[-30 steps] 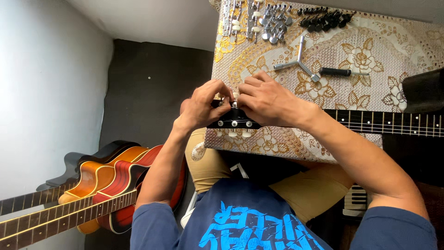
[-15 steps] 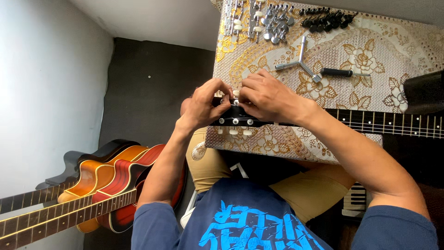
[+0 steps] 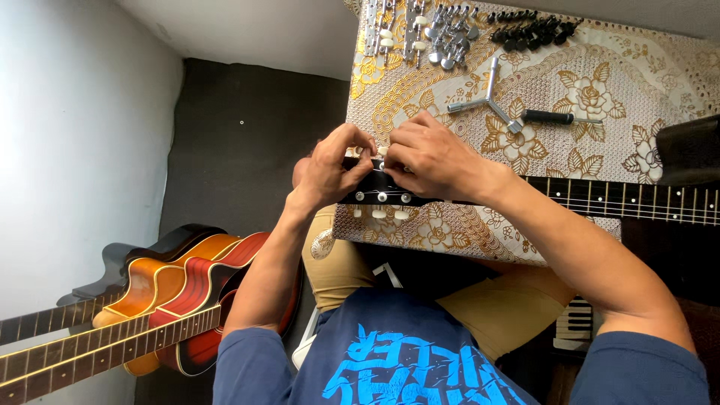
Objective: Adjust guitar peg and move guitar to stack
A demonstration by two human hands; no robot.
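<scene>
Both hands meet over the near left corner of the table. Left hand curls its fingers round the far end of the black guitar headstock with white tuner buttons, gripping it; right hand bends its fingers together onto the headstock's far edge, though what the fingertips pinch there cannot be made out. The headstock lies flat at the table's near left corner, three silver posts and three white buttons showing along its near side; its dark fretted neck runs off toward the right edge.

The table wears a gold floral-patterned cloth. Mid-table, just beyond the right hand, lies a silver three-armed wrench, and beside it a black-handled screwdriver. Along the far edge sit a heap of silver tuning machines and a cluster of small black pegs.

Off the table, at the lower left, two orange-and-red acoustic guitars lean against the white wall, their necks cut off by the frame. The hands hide the headstock's far side.
</scene>
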